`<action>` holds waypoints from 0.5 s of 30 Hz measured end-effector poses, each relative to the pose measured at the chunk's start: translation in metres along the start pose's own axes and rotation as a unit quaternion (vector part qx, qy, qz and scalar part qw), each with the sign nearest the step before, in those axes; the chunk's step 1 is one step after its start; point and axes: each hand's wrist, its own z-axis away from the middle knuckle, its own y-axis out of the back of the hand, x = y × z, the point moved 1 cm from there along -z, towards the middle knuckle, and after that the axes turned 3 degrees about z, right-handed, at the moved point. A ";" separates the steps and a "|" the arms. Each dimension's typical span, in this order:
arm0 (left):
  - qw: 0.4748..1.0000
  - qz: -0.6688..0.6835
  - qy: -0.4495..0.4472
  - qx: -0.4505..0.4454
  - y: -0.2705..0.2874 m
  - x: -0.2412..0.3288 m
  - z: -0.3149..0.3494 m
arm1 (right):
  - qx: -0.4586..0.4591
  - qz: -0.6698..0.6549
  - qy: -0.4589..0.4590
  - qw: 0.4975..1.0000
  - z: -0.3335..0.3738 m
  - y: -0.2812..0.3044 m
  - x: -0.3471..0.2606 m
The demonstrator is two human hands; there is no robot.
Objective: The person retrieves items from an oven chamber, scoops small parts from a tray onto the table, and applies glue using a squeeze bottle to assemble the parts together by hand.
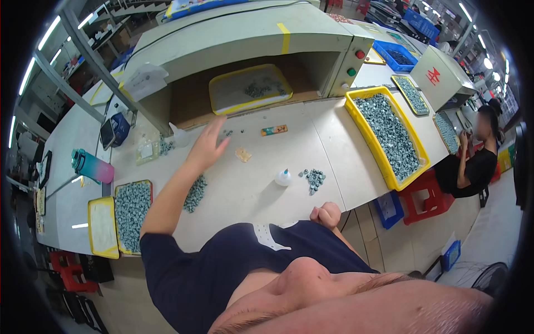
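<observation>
Teal pieces (316, 179) dot the white workshop bench (240, 195), left fingers (213, 131) apart, right fingers (322, 214) bunched.

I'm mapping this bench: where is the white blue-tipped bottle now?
In the head view, the white blue-tipped bottle sits on the pale tabletop, just right of the picture's centre, immediately left of a small grey-green pile.

Smooth plastic squeeze bottle (283, 179) — matt cloth navy shirt (181, 278)
</observation>
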 end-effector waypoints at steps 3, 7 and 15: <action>0.992 0.112 0.057 0.013 -0.017 -0.029 -0.073 | 0.001 0.005 0.000 1.000 0.004 -0.002 -0.005; 0.992 0.074 0.089 -0.042 -0.055 -0.054 -0.150 | 0.006 0.008 -0.010 1.000 -0.001 0.003 0.000; 0.989 0.102 0.047 -0.094 -0.104 -0.049 -0.215 | -0.010 0.016 -0.018 1.000 0.000 0.001 0.003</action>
